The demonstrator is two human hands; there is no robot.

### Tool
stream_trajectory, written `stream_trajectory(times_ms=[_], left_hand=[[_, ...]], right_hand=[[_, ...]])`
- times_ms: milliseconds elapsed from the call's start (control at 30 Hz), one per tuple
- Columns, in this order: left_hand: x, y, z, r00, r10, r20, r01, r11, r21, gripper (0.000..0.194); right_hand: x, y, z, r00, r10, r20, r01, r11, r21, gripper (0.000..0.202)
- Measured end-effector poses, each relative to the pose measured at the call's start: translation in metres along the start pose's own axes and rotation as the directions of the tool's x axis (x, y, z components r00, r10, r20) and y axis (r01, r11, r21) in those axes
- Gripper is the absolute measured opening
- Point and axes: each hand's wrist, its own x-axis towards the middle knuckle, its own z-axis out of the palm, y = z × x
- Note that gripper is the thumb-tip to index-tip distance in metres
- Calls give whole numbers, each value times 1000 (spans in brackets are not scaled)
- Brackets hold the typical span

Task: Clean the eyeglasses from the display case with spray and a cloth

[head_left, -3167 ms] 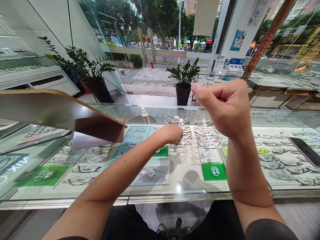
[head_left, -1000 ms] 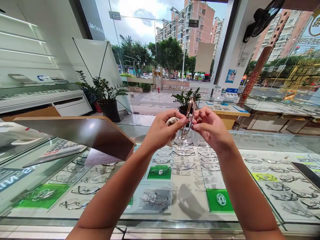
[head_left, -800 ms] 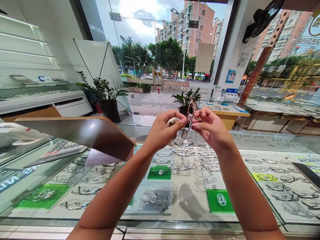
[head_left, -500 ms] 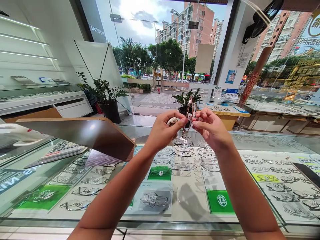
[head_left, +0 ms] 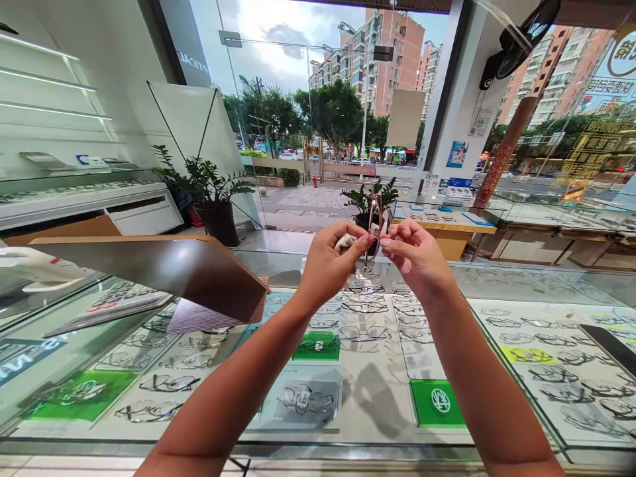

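A thin-rimmed pair of glasses (head_left: 376,209) is held up on edge between my two hands, above the far part of the glass display case. My left hand (head_left: 334,255) pinches it from the left with thumb and forefinger, and a crumpled pale cloth (head_left: 344,244) is tucked in its curled fingers. From the right, my right hand (head_left: 415,255) grips the glasses at the near side with thumb and fingertips. Under the glass top lie rows of eyeglass frames (head_left: 365,332) and green cards (head_left: 439,401).
On the left, a brown-edged mirror or board (head_left: 149,265) lies tilted over the case beside a magazine (head_left: 112,301). A dark phone (head_left: 609,348) rests at the right. Potted plants (head_left: 218,222) stand beyond, before the glass front.
The glasses have turned slightly and look narrower, more edge-on. Both hands have shifted very little and keep their hold.
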Motion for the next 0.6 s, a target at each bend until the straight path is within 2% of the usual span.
stream_trajectory(times_ms=[133, 267, 600], left_hand=[[-1, -5, 2, 994, 103, -39, -97, 988, 119, 29], [-3, -10, 6, 980, 183, -78, -165, 966, 200, 29], [-2, -9, 5, 991, 127, -33, -122, 986, 110, 32]], right_hand=[[2, 3, -1, 999, -5, -39, 5, 1000, -5, 52], [1, 4, 0, 1000, -8, -29, 8, 1000, 3, 51], [0, 2, 2, 1000, 3, -5, -3, 1000, 0, 53]])
